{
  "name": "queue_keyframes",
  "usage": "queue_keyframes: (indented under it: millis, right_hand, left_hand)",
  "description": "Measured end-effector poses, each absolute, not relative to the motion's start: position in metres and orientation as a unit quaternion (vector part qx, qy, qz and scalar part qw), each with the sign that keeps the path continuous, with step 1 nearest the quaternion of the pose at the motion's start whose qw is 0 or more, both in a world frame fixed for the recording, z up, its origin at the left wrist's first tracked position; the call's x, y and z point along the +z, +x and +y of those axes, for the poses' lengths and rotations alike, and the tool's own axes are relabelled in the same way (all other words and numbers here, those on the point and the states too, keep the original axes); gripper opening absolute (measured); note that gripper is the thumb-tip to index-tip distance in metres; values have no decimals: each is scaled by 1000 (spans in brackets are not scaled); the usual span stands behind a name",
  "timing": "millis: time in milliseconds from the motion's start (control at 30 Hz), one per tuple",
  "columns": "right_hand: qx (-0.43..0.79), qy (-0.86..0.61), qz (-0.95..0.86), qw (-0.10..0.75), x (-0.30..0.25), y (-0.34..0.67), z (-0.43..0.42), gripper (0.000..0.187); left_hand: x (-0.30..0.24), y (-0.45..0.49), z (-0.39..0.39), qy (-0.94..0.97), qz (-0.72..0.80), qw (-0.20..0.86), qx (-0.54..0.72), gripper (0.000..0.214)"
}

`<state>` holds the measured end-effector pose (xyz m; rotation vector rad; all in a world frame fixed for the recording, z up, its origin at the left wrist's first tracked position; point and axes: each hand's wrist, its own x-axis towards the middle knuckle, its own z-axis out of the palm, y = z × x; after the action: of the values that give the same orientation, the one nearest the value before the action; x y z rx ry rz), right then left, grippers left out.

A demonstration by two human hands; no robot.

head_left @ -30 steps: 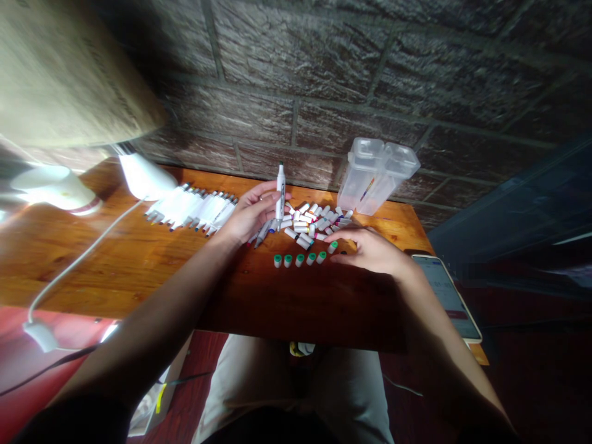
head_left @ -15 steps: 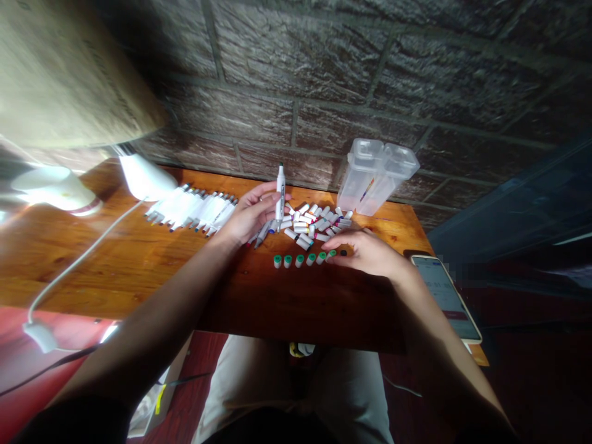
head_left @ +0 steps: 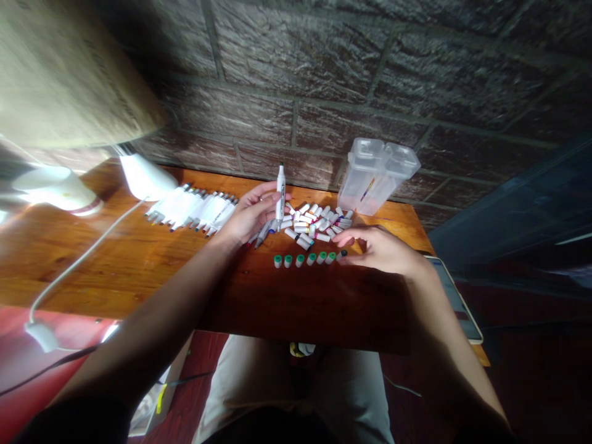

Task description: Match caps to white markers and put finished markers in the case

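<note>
My left hand (head_left: 255,213) is closed around a white marker (head_left: 280,200), held upright with its dark tip pointing up. Below it and to the right, a row of several green-topped marker caps (head_left: 300,260) stands along the table. A dark-topped cap (head_left: 343,253) is at the row's right end. My right hand (head_left: 372,248) has its thumb and fingers apart around this dark cap; whether they touch it I cannot tell. Behind the row lies a pile of loose white caps (head_left: 319,222) with various coloured ends.
Many uncapped markers (head_left: 192,209) lie side by side on the wooden table (head_left: 115,259), left of my left hand. A clear plastic case (head_left: 372,179) stands by the stone wall. At the right edge lies a phone (head_left: 457,302). A lamp (head_left: 145,176) and a white cup (head_left: 58,188) are at left.
My right hand has moved slightly right, from the last green-topped cap to the dark-topped cap. My left hand keeps the marker in the same place.
</note>
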<state>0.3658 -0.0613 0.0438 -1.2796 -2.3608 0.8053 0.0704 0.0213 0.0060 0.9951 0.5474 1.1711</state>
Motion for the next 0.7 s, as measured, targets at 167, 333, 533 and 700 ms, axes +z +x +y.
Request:
queue_keyframes:
  millis: [167, 333, 533, 700]
  right_hand:
    - [299, -468, -821, 133, 44, 369, -60, 35]
    - [304, -465, -824, 112, 47, 363, -63, 31]
    - [320, -444, -827, 129, 48, 368, -64, 37]
    - [325, -438, -814, 200, 49, 364, -66, 41]
  left_hand:
    - [5, 71, 22, 445, 249, 684, 522, 41]
    - [7, 71, 20, 447, 237, 688, 520, 41]
    - [9, 72, 19, 445, 243, 689, 518, 41]
    - [8, 72, 17, 457, 240, 705, 486, 48]
